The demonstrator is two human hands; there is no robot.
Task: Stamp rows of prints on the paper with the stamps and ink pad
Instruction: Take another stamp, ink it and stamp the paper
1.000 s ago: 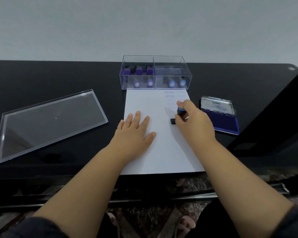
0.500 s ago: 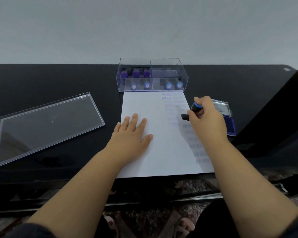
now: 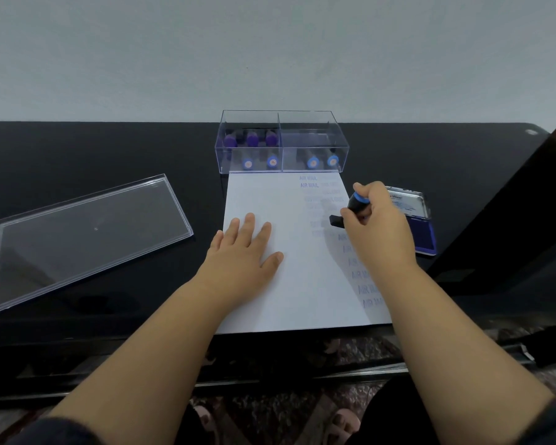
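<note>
We see a glossy black table [image 3: 77, 149] running the full width of the view under a plain pale wall [image 3: 270, 53]. On its left part lies a flat clear plastic lid [image 3: 84, 239], set at an angle. In the middle lies a white sheet of paper [image 3: 270, 200], its far edge just beside a clear plastic box [image 3: 315, 123] with two compartments. The left compartment holds three purple-topped stamps [image 3: 250, 139] at the back and two blue-capped stamps [image 3: 259, 162] at the front; the right compartment holds two more blue-capped stamps [image 3: 322, 162].

The left hand [image 3: 243, 261] rests flat on the paper with fingers straight and spread, holding nothing. The right hand [image 3: 377, 229] is over the right edge of the sheet, its fingers curled round a black stamp with a blue cap [image 3: 355, 203]; the stamp's dark base juts out to the left, and we cannot tell whether it touches the paper. Behind this hand, on the table just right of the sheet, sits an open ink pad with a blue pad and a silvery metal lid [image 3: 413, 208]; the lid carries printing too small for us to read.

On the paper's right part, blue prints [image 3: 308, 181] reading "AIR MAIL" are sharp in the top two rows. Fainter prints run below them and down the right edge, where we can make out only "AIR" beside the forearm.
</note>
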